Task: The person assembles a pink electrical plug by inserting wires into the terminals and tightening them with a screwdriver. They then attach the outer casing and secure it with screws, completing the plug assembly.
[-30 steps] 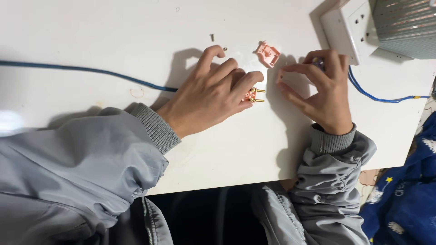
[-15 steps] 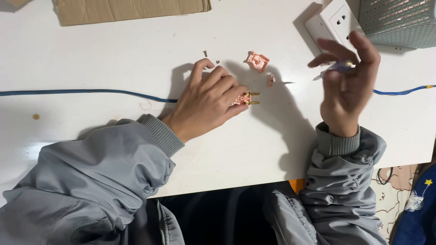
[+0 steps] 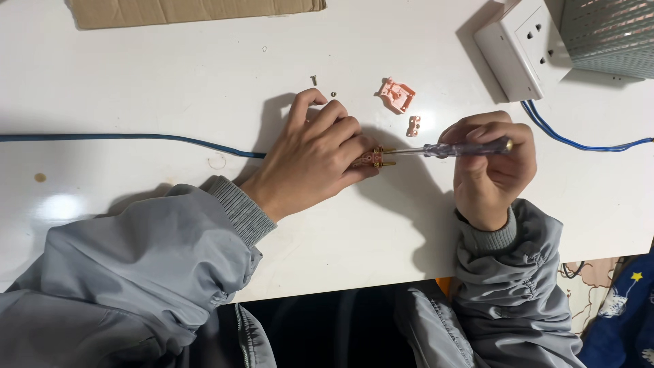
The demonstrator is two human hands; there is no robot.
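The plug (image 3: 373,159) lies on the white table (image 3: 170,75), near the centre, pinned under the fingertips of the left hand (image 3: 313,153); it is a small pink part with brass pins pointing right; most of its body is hidden by the fingers. Judged from its size, it is light and stiff, apt to skid or twist on the smooth top unless pressed down; the plastic is likely brittle at thin edges; the sound place to hold it is the body, clear of the pins and the screw. The left hand is closed over the plug, pressing it flat. The screwdriver (image 3: 463,148), with a clear violet handle and a thin metal shaft, lies level, its tip at the plug's right end; the right hand (image 3: 492,170) is curled tight around its handle. A blue cable (image 3: 122,138) runs left from under the left hand. Farther off lie a pink cover (image 3: 396,94) and a smaller pink clamp (image 3: 413,125), both apart from the plug; two small screws (image 3: 323,86) lie just beyond the left fingers. A white socket strip (image 3: 521,48) sits at far right beside a grey mesh box (image 3: 606,34); cardboard (image 3: 191,10) lies at the far edge.
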